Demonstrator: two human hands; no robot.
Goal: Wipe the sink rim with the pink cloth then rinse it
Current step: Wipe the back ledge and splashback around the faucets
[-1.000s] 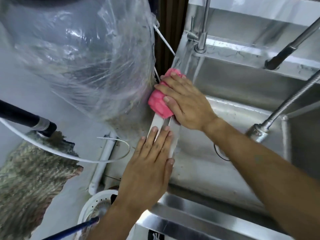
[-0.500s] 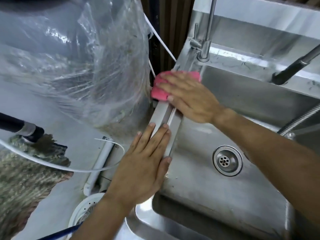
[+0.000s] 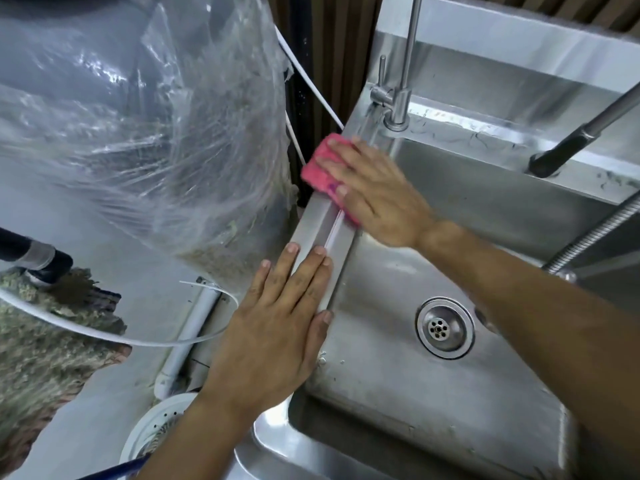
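**Pink cloth at the far end of the sink's left rim**

Pink cloth (image 3: 323, 169) lies under the right hand (image 3: 375, 195), whose flat fingers press it onto the sink rim (image 3: 323, 225) near the small tap (image 3: 396, 98). That rim runs lengthwise back toward the left hand (image 3: 277, 327), resting flat and holding nothing on its near end. Only a drain (image 3: 444, 328) shows in the basin.

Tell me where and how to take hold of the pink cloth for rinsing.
Grip the pink cloth by its free left edge, coming from the bag side. It lies flat on the sink rim under the right hand, whose straight fingers cover its right part. Only that edge, overhanging the rim, is exposed.
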